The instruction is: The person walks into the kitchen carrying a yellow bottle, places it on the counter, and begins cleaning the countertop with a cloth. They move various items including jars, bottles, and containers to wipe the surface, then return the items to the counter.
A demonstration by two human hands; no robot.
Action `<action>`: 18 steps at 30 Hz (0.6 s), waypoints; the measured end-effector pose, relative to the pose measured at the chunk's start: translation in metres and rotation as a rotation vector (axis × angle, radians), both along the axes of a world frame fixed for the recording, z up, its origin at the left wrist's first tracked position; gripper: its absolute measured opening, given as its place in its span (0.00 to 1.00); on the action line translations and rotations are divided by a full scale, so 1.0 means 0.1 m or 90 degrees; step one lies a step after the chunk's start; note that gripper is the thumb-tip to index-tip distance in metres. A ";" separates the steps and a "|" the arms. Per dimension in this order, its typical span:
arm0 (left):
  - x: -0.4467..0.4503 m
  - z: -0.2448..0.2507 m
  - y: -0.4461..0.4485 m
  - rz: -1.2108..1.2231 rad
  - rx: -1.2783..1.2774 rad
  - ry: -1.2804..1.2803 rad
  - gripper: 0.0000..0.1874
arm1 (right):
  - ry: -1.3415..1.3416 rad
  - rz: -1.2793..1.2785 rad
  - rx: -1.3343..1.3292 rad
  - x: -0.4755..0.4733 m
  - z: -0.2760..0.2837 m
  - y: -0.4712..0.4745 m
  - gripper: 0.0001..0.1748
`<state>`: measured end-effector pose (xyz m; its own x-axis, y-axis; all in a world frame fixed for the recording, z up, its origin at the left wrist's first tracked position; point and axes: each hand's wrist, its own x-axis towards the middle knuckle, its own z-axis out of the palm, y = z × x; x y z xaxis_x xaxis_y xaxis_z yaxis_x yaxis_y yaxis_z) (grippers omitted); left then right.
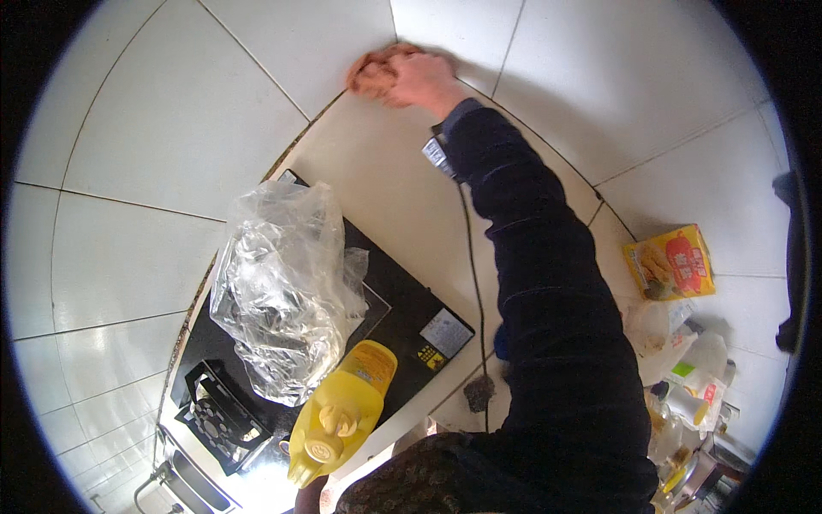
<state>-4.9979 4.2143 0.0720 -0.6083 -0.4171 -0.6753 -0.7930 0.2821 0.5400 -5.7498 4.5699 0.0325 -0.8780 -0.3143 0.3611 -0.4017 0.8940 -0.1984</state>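
Observation:
At the top of the view, my right hand (424,80) presses a reddish-brown cloth (379,74) into the corner of the pale counter (385,167), where two tiled walls meet. The dark sleeve of that arm crosses the picture from the lower right. A power cord with a grey labelled part (437,156) runs beside the sleeve. My left hand cannot be made out; below the yellow plastic bottle (350,411) only a small dark shape shows at the bottom edge. That bottle stands out in front of a black glass cooktop (404,308), partly covering it.
A crumpled clear plastic bag (282,289) lies on the cooktop, near a black pan support (221,417). At the lower left is a sink (192,478). Along the right wall are a yellow box (669,262), bags and several bottles (706,353).

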 end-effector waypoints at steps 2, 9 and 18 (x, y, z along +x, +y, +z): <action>-0.05 0.03 0.00 0.009 0.008 -0.016 0.05 | 0.039 -0.047 0.038 -0.20 -0.13 0.07 0.25; -0.58 -0.18 0.07 -0.045 0.031 0.077 0.05 | 0.043 -0.043 -0.006 -0.15 -0.27 0.15 0.30; -0.91 -0.12 0.19 -0.049 0.078 0.030 0.09 | -0.059 -0.094 0.044 1.02 -0.08 1.11 0.33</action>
